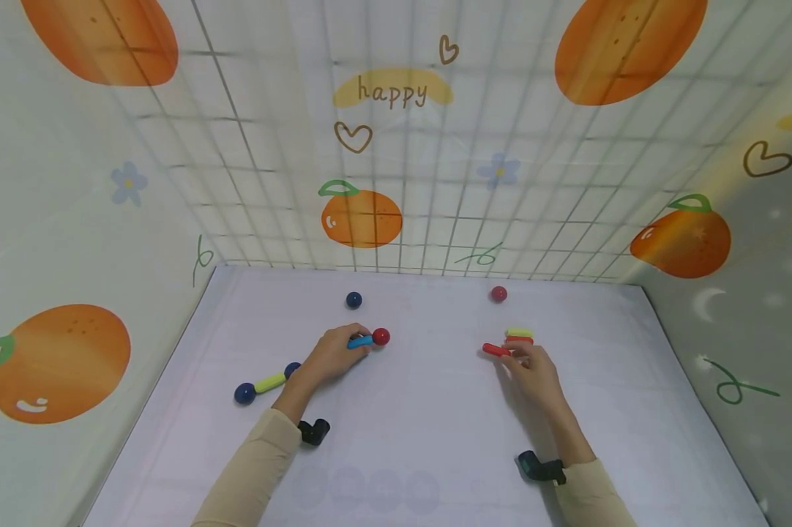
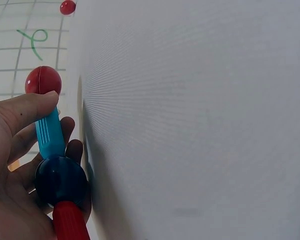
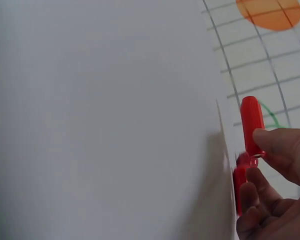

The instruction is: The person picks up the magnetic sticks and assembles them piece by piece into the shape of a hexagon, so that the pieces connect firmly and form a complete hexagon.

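Note:
My left hand [image 1: 331, 353] pinches a light blue rod [image 2: 49, 132] between thumb and fingers. A red ball [image 1: 380, 337] sits on the rod's far end. In the left wrist view, a dark blue ball [image 2: 61, 181] joins its near end, followed by a red rod [image 2: 71, 222] that runs out of frame. By that wrist a yellow-green rod [image 1: 269, 382] lies between two dark blue balls [image 1: 244, 394]; whether it connects to the held pieces is hidden. My right hand [image 1: 536, 372] holds another red rod [image 3: 252, 125] by one end, off the table.
Just beyond my right hand lie a yellow rod [image 1: 519, 332] and an orange-red rod [image 1: 519, 339], side by side. Farther back are a loose dark blue ball [image 1: 353, 300] and a red ball [image 1: 498, 293]. Printed curtains border the white table [image 1: 422, 410].

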The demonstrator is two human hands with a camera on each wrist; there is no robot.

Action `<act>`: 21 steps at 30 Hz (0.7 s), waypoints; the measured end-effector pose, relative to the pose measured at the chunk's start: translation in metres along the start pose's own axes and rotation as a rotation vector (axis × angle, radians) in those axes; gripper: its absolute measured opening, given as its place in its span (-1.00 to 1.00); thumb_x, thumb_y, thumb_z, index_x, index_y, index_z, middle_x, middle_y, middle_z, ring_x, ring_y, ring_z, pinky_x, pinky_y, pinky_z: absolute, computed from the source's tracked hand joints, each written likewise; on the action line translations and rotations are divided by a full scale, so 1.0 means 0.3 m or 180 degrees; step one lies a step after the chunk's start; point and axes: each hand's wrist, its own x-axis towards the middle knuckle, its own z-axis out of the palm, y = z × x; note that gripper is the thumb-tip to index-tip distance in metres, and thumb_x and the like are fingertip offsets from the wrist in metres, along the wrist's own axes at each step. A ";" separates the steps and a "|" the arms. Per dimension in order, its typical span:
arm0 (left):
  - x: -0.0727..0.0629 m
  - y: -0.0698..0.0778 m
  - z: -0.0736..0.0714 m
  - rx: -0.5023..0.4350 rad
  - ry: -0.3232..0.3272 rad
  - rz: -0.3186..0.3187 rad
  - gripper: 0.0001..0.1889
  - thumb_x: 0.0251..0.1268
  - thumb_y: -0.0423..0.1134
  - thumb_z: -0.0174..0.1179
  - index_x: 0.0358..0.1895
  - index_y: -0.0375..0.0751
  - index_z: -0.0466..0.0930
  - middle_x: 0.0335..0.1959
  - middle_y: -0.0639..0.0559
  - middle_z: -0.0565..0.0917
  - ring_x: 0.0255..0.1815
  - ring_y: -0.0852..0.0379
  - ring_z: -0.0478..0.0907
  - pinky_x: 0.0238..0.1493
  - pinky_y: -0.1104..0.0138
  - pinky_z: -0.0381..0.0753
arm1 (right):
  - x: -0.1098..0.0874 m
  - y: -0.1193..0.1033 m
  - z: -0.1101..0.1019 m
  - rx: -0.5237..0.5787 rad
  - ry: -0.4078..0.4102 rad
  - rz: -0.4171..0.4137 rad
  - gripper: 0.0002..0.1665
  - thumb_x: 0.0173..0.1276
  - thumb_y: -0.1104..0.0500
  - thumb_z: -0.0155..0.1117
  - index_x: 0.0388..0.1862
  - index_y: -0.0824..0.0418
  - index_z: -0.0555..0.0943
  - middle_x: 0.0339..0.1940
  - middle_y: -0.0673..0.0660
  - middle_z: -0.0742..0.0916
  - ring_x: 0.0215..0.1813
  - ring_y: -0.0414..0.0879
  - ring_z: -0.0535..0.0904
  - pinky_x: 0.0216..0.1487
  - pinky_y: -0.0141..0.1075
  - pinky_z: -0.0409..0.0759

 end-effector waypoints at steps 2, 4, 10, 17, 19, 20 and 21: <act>0.001 -0.002 0.001 0.0000 -0.0005 0.0001 -0.73 0.38 -0.14 0.30 0.10 0.01 0.64 -0.02 0.06 0.67 -0.08 0.04 0.54 0.07 0.07 0.55 | 0.005 -0.019 0.012 0.0001 -0.0026 -0.0086 -0.67 0.44 0.15 0.32 0.15 0.17 0.63 0.10 0.24 0.61 0.10 0.14 0.49 0.05 0.00 0.57; 0.003 -0.005 0.004 -0.0013 -0.0010 -0.0005 -0.73 0.38 -0.14 0.30 0.10 0.01 0.64 -0.03 0.06 0.67 -0.08 0.05 0.54 0.07 0.07 0.56 | 0.009 -0.037 0.025 -0.0008 -0.0048 -0.0169 -0.69 0.43 0.17 0.33 0.12 0.16 0.65 0.08 0.21 0.63 0.07 0.12 0.51 0.01 -0.04 0.57; 0.009 -0.012 0.009 -0.0009 -0.0009 0.0011 -0.73 0.38 -0.13 0.30 0.10 0.01 0.64 -0.05 0.07 0.67 -0.10 0.05 0.54 0.04 0.09 0.57 | 0.030 -0.079 0.065 0.0085 -0.0127 -0.0392 -0.72 0.43 0.19 0.32 0.09 0.16 0.65 0.00 0.17 0.68 -0.03 0.07 0.53 -0.09 -0.14 0.58; 0.008 -0.012 0.007 -0.0005 -0.0029 -0.0033 -0.72 0.38 -0.12 0.30 0.10 0.01 0.64 -0.02 0.06 0.67 -0.08 0.04 0.54 0.06 0.06 0.56 | 0.068 -0.120 0.126 0.0137 -0.0236 -0.0469 -0.73 0.45 0.14 0.31 0.09 0.12 0.65 -0.01 0.14 0.69 -0.08 0.04 0.51 -0.13 -0.21 0.54; 0.008 -0.014 0.006 -0.0005 -0.0031 -0.0048 -0.72 0.38 -0.11 0.30 0.10 0.02 0.64 -0.01 0.06 0.67 -0.08 0.04 0.54 0.07 0.06 0.56 | 0.080 -0.133 0.144 0.0183 -0.0282 -0.0451 -0.73 0.45 0.12 0.32 0.09 0.10 0.65 0.00 0.14 0.68 -0.08 0.05 0.51 -0.14 -0.22 0.54; 0.008 -0.014 0.006 -0.0004 -0.0030 -0.0050 -0.72 0.38 -0.11 0.30 0.11 0.02 0.64 -0.01 0.06 0.67 -0.08 0.04 0.54 0.07 0.06 0.56 | 0.086 -0.140 0.153 0.0213 -0.0310 -0.0435 -0.73 0.45 0.10 0.32 0.08 0.08 0.65 0.00 0.13 0.68 -0.08 0.05 0.50 -0.14 -0.22 0.54; 0.008 -0.015 0.006 -0.0005 -0.0028 -0.0047 -0.72 0.38 -0.11 0.30 0.10 0.02 0.64 -0.01 0.06 0.67 -0.08 0.04 0.54 0.07 0.06 0.57 | 0.092 -0.148 0.162 0.0236 -0.0347 -0.0424 -0.73 0.45 0.10 0.31 0.09 0.07 0.65 0.01 0.13 0.68 -0.08 0.04 0.50 -0.14 -0.22 0.54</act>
